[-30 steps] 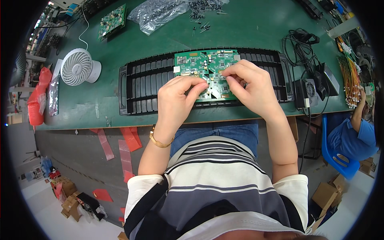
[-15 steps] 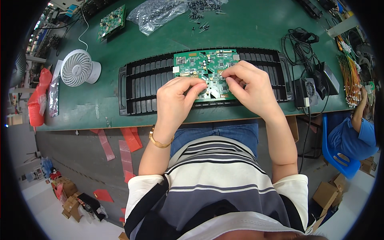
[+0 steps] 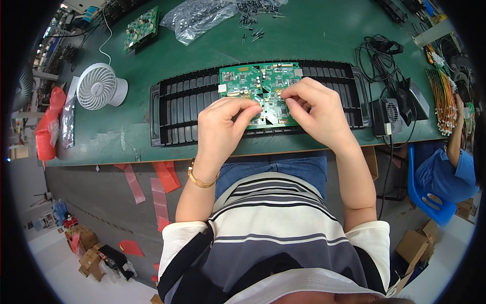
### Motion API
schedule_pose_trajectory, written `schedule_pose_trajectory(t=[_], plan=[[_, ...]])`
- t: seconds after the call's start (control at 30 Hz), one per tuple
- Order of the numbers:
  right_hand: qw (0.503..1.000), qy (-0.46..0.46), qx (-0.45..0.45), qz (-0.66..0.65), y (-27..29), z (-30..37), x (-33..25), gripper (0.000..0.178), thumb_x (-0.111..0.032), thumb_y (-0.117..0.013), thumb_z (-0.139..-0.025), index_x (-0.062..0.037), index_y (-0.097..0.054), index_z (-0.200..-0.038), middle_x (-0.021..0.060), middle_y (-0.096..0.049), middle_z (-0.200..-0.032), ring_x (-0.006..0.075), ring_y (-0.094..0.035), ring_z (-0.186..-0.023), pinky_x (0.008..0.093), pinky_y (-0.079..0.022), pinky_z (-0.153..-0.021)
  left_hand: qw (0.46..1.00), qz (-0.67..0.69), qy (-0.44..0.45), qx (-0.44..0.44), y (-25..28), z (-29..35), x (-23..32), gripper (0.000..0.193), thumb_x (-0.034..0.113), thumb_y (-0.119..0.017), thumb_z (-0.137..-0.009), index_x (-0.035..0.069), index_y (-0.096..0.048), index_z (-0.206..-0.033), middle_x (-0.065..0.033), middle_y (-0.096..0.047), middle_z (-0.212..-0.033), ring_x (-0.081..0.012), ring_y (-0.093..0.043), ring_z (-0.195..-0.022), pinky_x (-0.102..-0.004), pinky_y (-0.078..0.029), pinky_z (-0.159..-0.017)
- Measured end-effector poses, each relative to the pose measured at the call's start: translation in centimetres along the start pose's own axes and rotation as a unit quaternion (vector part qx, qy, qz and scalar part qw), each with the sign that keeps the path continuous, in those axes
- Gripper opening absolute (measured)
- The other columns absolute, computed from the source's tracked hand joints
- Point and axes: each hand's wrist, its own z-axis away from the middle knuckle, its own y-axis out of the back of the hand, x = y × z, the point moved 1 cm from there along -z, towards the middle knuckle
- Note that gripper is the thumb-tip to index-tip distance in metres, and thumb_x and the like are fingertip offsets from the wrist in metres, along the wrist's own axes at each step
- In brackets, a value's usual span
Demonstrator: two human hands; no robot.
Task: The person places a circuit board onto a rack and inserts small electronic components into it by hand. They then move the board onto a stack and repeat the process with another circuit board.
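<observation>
A green circuit board rests across the middle of a black slotted tray on the green table. My left hand is over the board's lower left part, thumb and forefinger pinched at a spot near its middle. Over the right part, my right hand makes a pinch too, its fingertips close to the board's surface. Whatever sits between the fingertips of either hand is too small to make out. The fingers cover part of the board's lower half.
A white fan stands left of the tray. Behind lie another circuit board, a clear plastic bag and loose capacitor-like parts. Black cables and a black adapter box are at right. A person in blue sits beyond.
Both my hands stay almost still at the board. At the far right, the other person's hand has moved up slightly by the wires.
</observation>
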Motion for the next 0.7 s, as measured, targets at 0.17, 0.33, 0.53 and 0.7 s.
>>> schedule_pose_trajectory(t=[0.17, 0.33, 0.53, 0.7], plan=[[1.000, 0.014, -0.004, 0.010, -0.3, -0.2, -0.2, 0.011, 0.005, -0.061, -0.078, 0.0010, -0.065, -0.087, 0.0036, -0.058, -0.082, 0.0112, -0.049, -0.060, 0.0219, -0.040, -0.054, 0.998, -0.028, -0.050, -0.008, -0.3, 0.1, 0.0, 0.008, 0.005, -0.075, -0.073, 0.004, -0.071, -0.080, -0.0032, -0.069, -0.076, -0.0148, -0.060, -0.068, -0.0258, -0.047, -0.061], [0.999, 0.029, -0.020, 0.032, -0.8, -0.5, -0.3, 0.015, 0.007, -0.061, -0.076, 0.0003, -0.064, -0.089, 0.0034, -0.058, -0.082, 0.0113, -0.049, -0.061, 0.0218, -0.041, -0.054, 0.987, -0.103, -0.120, 0.008, -0.8, 0.6, -0.1, 0.009, 0.007, -0.075, -0.073, 0.006, -0.069, -0.080, -0.0029, -0.068, -0.080, -0.0177, -0.062, -0.076, -0.0288, -0.049, -0.070], [0.999, 0.020, -0.030, 0.032, -0.9, -0.4, -0.5, 0.019, 0.010, -0.061, -0.074, -0.0008, -0.062, -0.089, 0.0032, -0.058, -0.083, 0.0115, -0.050, -0.061, 0.0218, -0.043, -0.055, 0.982, -0.131, -0.133, -0.005, -0.7, 1.1, 0.0, 0.011, 0.010, -0.075, -0.074, 0.007, -0.066, -0.080, -0.0030, -0.067, -0.085, -0.0198, -0.064, -0.084, -0.0312, -0.049, -0.077], [0.997, 0.049, -0.031, 0.044, -1.2, -0.3, -0.4, 0.020, 0.011, -0.061, -0.073, -0.0014, -0.060, -0.088, 0.0033, -0.059, -0.085, 0.0121, -0.051, -0.062, 0.0223, -0.044, -0.055, 0.979, -0.143, -0.145, -0.009, -0.5, 1.1, 0.4, 0.012, 0.008, -0.076, -0.072, 0.006, -0.067, -0.080, -0.0039, -0.068, -0.085, -0.0205, -0.066, -0.087, -0.0310, -0.051, -0.078]])
